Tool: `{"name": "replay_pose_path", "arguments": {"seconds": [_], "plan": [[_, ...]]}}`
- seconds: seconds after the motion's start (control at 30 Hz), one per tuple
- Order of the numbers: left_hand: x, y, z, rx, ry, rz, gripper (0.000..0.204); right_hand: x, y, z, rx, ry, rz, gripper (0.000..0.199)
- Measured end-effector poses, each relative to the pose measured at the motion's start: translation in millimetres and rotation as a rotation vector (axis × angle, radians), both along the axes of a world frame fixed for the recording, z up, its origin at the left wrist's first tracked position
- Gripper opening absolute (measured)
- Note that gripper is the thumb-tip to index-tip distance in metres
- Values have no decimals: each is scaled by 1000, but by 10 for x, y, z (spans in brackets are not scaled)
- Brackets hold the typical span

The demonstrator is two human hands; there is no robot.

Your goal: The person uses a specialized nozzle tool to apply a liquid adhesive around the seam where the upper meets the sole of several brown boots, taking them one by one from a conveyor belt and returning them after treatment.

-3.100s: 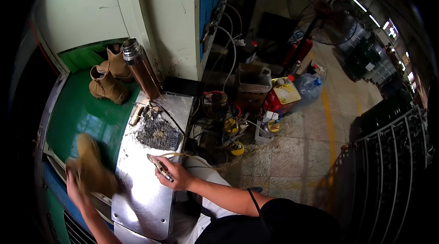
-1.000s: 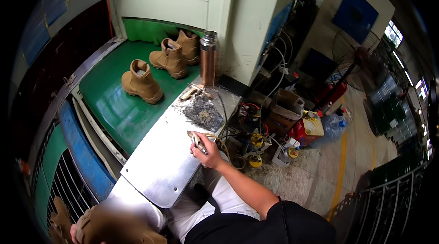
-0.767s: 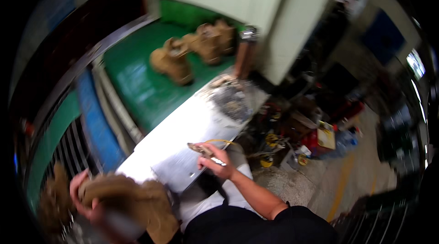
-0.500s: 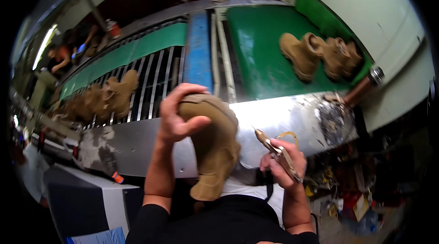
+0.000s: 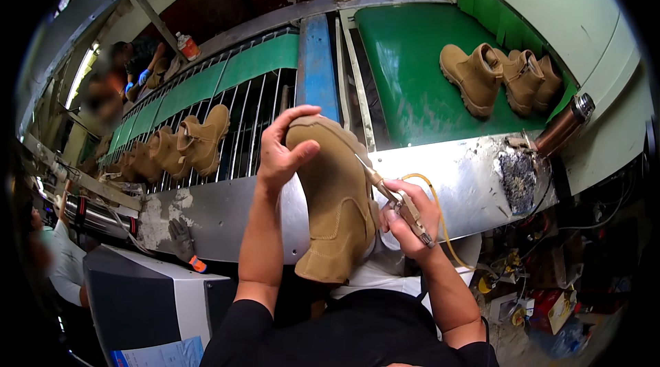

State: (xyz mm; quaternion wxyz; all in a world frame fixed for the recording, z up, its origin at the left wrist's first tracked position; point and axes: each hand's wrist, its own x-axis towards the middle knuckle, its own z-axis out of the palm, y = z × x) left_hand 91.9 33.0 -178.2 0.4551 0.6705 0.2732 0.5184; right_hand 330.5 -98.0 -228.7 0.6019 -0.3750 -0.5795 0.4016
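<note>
A tan boot (image 5: 326,188) is tilted in front of me, toe pointing away and sole edge facing right. My left hand (image 5: 283,154) is closed round its toe, thumb on the upper and fingers over the far end. In my right hand (image 5: 411,219) is a metal nozzle gun (image 5: 407,213) with a thin needle tip and a yellow hose. Its tip lies at the boot's sole edge, by the seam with the upper; I cannot tell if it touches.
Several tan boots (image 5: 199,140) stand on the slatted conveyor at left, others (image 5: 474,81) on the green belt (image 5: 405,85) at right. A metal ledge (image 5: 440,181) runs before me. A copper flask (image 5: 565,123) stands at right, a grey glove (image 5: 182,240) lies at left. A co-worker (image 5: 141,57) is far left.
The nozzle gun's tip has come from beside the boot up to its sole edge, carried by my right hand. My left hand keeps its hold on the toe. The whole view has shifted slightly.
</note>
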Motion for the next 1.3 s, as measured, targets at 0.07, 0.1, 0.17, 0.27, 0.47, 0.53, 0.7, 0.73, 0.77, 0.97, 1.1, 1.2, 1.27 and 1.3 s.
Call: {"name": "replay_pose_path", "arguments": {"seconds": [0.07, 0.1, 0.17, 0.27, 0.47, 0.53, 0.7, 0.73, 0.77, 0.97, 1.1, 1.2, 1.27, 1.3], "plan": [[-52, 56, -57, -10, -7, 38, 66, -31, -88, -196, 2, -37, -41, 44], [-88, 73, -79, -33, -32, 36, 67, -59, -139, -309, -19, -11, -22, 43], [-167, 106, -124, -59, -70, 72, 70, -117, -242, -528, -54, 35, 13, 43], [-328, 128, -264, -100, -147, 101, 73, -207, -429, -686, -62, 54, 33, 43], [-620, 75, -472, -157, -241, 249, 71, -171, -543, -789, -192, 102, 68, 40], [-801, 80, -663, -168, -267, 315, 69, -140, -568, -823, -230, 169, 98, 39], [-1122, -262, -1003, -291, -294, 594, 60, -166, -580, -912, -332, 280, 106, 40], [-1205, -357, -1081, -338, -305, 668, 56, -187, -567, -917, -347, 290, 124, 40], [-1265, -459, -1135, -384, -318, 739, 52, -207, -547, -921, -361, 299, 138, 41], [-1576, -1469, -1335, -650, -244, 842, 47, -398, -346, -911, -319, 214, 101, 41], [-1355, -2050, -1121, -886, -135, 801, 43, -467, -258, -843, -349, 178, 78, 43], [-1272, -2353, -1075, -989, -104, 632, 38, -476, -248, -846, -360, 168, 91, 45], [-1218, -2471, -1111, -934, -115, 744, 36, -361, -246, -862, -321, 60, 135, 46], [-1223, -2452, -1136, -914, -112, 728, 36, -272, -218, -870, -300, 1, 149, 46]]}}
